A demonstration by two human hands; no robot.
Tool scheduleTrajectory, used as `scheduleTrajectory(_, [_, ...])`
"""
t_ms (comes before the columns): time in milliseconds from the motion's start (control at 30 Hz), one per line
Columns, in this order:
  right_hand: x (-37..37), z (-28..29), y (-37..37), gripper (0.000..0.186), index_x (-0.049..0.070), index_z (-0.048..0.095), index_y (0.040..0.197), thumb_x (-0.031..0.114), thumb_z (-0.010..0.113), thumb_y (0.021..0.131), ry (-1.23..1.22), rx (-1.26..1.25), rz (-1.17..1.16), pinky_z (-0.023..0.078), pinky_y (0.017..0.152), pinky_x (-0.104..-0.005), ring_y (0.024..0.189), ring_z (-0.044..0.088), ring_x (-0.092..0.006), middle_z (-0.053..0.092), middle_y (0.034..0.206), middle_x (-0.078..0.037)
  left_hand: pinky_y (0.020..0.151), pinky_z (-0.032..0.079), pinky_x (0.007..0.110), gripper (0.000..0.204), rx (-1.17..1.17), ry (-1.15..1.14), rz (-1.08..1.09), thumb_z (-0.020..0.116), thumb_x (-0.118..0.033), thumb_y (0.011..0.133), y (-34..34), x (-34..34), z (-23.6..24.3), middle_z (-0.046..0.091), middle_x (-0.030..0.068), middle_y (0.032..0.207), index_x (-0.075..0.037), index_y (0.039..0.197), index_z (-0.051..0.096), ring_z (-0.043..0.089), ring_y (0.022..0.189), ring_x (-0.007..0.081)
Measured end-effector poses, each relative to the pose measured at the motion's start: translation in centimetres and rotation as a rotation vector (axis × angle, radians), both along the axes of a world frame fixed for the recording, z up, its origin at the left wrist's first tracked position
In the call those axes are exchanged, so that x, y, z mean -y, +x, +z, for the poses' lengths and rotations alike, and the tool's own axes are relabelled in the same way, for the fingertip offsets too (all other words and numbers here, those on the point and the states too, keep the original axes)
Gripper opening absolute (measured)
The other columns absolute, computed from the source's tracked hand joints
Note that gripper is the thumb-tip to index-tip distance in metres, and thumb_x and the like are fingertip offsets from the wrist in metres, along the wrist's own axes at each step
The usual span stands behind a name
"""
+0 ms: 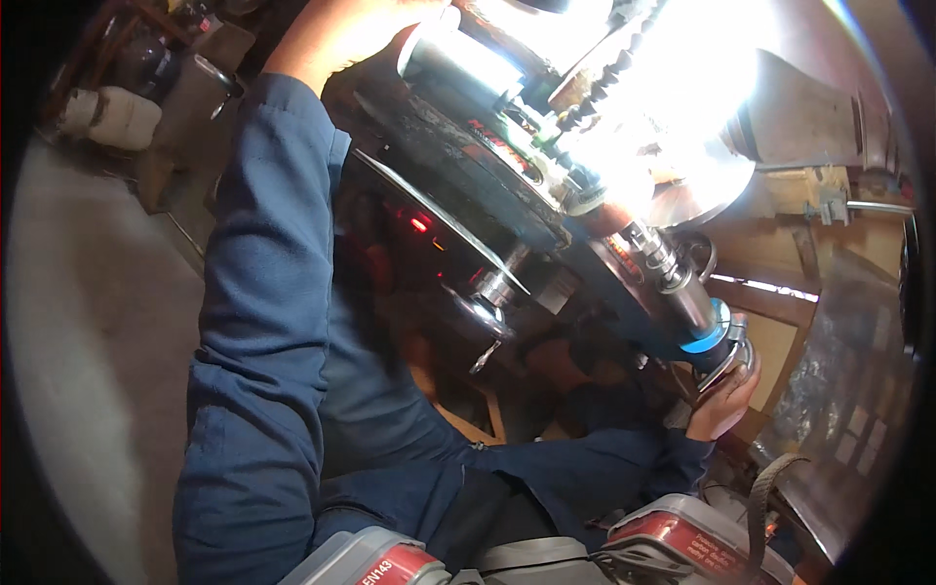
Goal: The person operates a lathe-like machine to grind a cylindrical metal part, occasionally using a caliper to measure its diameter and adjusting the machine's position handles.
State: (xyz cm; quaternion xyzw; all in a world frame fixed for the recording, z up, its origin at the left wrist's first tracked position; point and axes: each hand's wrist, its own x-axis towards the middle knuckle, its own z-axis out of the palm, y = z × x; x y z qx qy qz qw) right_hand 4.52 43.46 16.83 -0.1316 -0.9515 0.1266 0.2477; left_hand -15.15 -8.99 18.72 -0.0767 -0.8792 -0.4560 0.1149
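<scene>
A long dark machine with a metal bed point(429, 127) runs slantwise across the view. My left hand point(366, 24) is at its upper left end, by a silver cylinder point(458, 63). Glare and the top edge hide those fingers, so I cannot tell how they lie. At the lower right end, my right hand point(729, 395) is closed around a metal handle point(723, 369). This sits behind a blue ring point(708, 330) on a steel barrel point(685, 300). Further up this line are a stepped steel piece point(655, 255) and a dark threaded or spiral shaft point(604, 86), partly washed out.
A polished round knob point(480, 310) juts from the machine's near side. Grey respirator filters point(673, 531) with red labels fill the lower edge. Clear plastic sheeting point(829, 390) hangs at right, near wooden framing point(795, 190). Cluttered items, including a whitish container point(122, 117), stand at upper left.
</scene>
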Motion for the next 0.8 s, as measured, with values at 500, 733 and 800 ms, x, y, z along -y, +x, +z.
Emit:
scheduleTrajectory(500, [-3.6, 3.9, -8.0, 0.036, 0.005, 0.071, 0.082, 0.031, 0.052, 0.097, -0.348, 0.625, 0.158, 0.035, 0.047, -0.0229, 0.054, 0.050, -0.0047, 0.059, 0.066, 0.003, 0.092, 0.049, 0.042, 0.045, -0.103, -0.176, 0.173, 0.065, -0.036, 0.083, 0.3, 1.3, -0.9, 0.049, 0.0315, 0.130, 0.004, 0.103, 0.068, 0.062, 0.103, 0.0417])
scheduleTrajectory(733, [-4.2, 4.9, -10.6, 0.028, 0.008, 0.069, 0.072, 0.019, 0.051, 0.091, -0.387, 1.040, -0.006, 0.030, 0.042, -0.0238, 0.047, 0.045, -0.0044, 0.055, 0.058, 0.005, 0.093, 0.047, 0.046, 0.049, -0.102, -0.193, 0.155, 0.066, -0.041, 0.079, 1.2, 1.9, -0.9, 0.056, 0.0281, 0.123, 0.003, 0.099, 0.069, 0.061, 0.103, 0.0419])
scheduleTrajectory(800, [-3.9, 4.8, -11.0, 0.028, 0.007, 0.069, 0.074, 0.019, 0.050, 0.091, -0.420, 1.075, 0.004, 0.031, 0.042, -0.0234, 0.047, 0.046, -0.0045, 0.056, 0.058, 0.004, 0.092, 0.048, 0.047, 0.049, -0.125, -0.192, 0.172, 0.066, -0.041, 0.079, 0.7, 2.0, -1.7, 0.057, 0.0284, 0.122, 0.003, 0.100, 0.069, 0.062, 0.103, 0.0417])
